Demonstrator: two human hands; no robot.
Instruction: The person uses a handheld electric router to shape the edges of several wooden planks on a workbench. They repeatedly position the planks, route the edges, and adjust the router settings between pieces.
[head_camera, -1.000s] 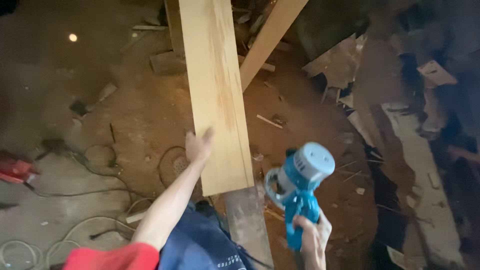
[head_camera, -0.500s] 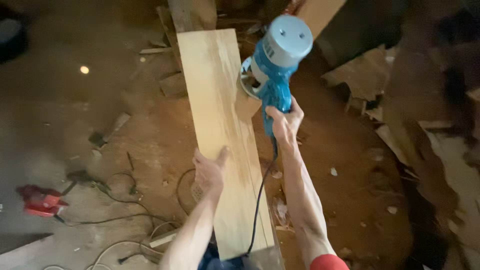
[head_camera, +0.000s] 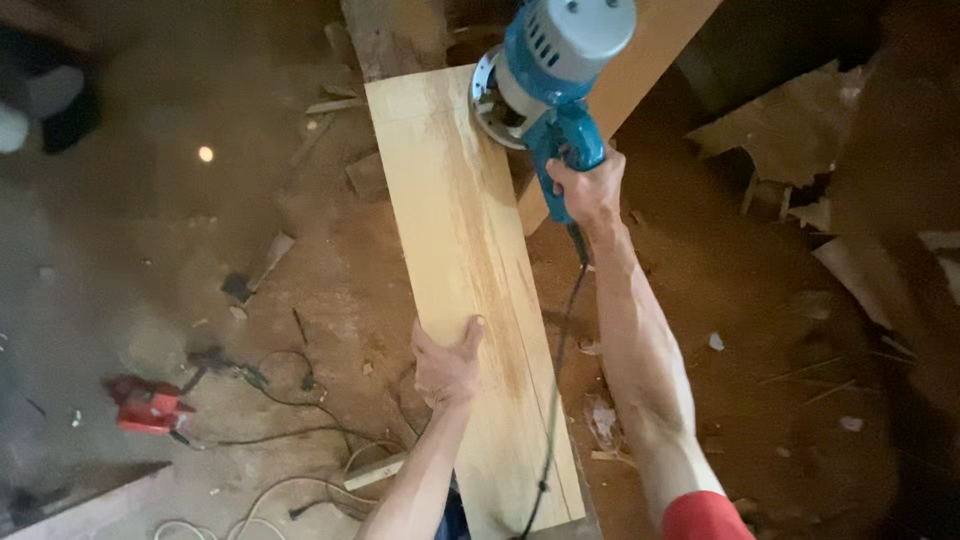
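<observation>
A long pale wooden plank (head_camera: 455, 230) runs away from me over the dirt floor. My left hand (head_camera: 446, 365) rests on its left edge, fingers wrapped over the side. My right hand (head_camera: 586, 188) grips the handle of a blue power sander (head_camera: 550, 70) with a grey top. The sander sits at the plank's far right corner, its round base on the wood. Its black cord (head_camera: 553, 400) trails back along the plank's right edge toward me.
A red power tool (head_camera: 148, 404) lies on the floor at left, with cables (head_camera: 290, 430) coiled nearby. A second plank (head_camera: 640, 70) leans at the far right. Wood scraps and broken board pieces (head_camera: 790, 130) litter the right side. A small offcut (head_camera: 375, 470) lies near me.
My right hand has carried the sander from near my lap out to the plank's far end. My left hand has slid back along the plank's left edge.
</observation>
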